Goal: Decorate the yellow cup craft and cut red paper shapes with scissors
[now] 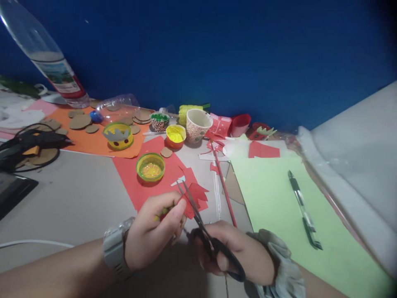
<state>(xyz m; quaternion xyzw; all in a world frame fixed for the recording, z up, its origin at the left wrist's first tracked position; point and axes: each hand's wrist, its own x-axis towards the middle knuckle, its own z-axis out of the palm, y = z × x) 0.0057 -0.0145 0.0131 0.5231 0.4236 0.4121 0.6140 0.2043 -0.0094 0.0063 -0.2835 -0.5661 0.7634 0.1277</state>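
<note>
My left hand [156, 229], with a grey watch on the wrist, pinches a small jagged piece of red paper [195, 198] above the table. My right hand [234, 252] grips black-handled scissors [201, 225]; their blades are apart and point up-left into the red piece. A larger red paper sheet [142, 186] lies flat under and beyond both hands.
A green cup of yellow paint [150, 166] sits on the red sheet. Behind stand a yellow paint pot [175, 135], a patterned paper cup [197, 124] and a yellow crown piece [118, 135]. A red paintbrush [222, 182] lies by light green paper [297, 215] bearing a pen [302, 209]. A glue gun [31, 142] lies left.
</note>
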